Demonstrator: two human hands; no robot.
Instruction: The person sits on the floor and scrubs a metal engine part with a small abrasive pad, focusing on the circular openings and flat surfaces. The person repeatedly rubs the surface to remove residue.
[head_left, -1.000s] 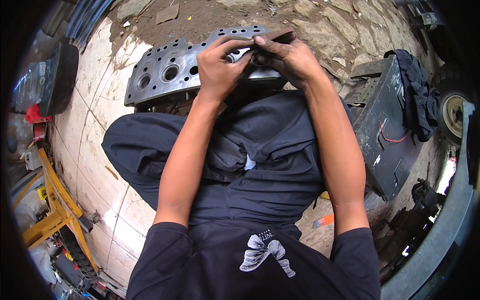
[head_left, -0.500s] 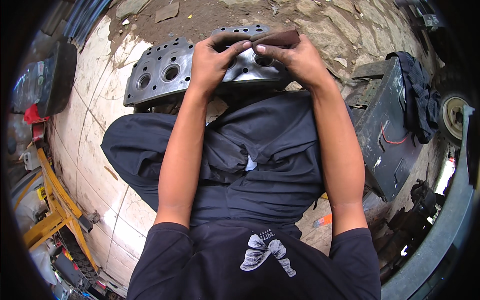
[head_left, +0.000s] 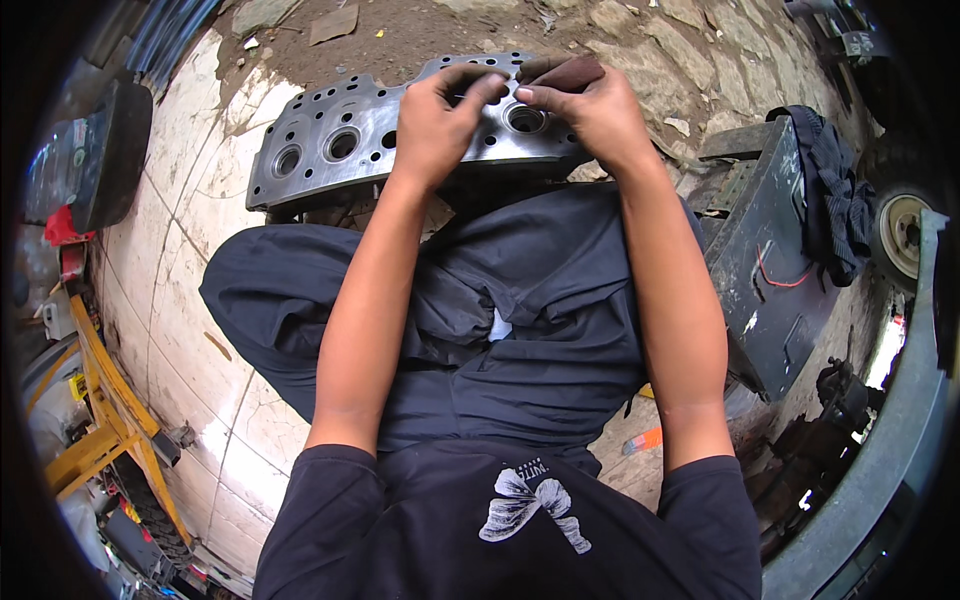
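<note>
A grey metal cylinder head (head_left: 312, 122) with round ports and many small holes lies in front of my folded legs. Above its right half, my right hand (head_left: 590, 100) is closed on a folded piece of brown sandpaper (head_left: 574, 73), pinched between thumb and fingers. My left hand (head_left: 445, 108) is just to the left of it, thumb and curled forefinger pressed together. Whatever may be between those fingertips is too small to make out. A small gap separates the two hands, and the fingertips of both look darkened with grime.
A dark metal box (head_left: 775, 300) stands to my right with a dark striped cloth (head_left: 835, 190) over it. Beyond is a wheel (head_left: 903, 232). On the left are a yellow metal frame (head_left: 110, 420) and a black container (head_left: 115, 155). Stones and dirt lie beyond the cylinder head.
My hands have come apart: the left fingertips moved slightly left, away from the sandpaper. The right hand keeps hold of the sandpaper. The cylinder head stays in place.
</note>
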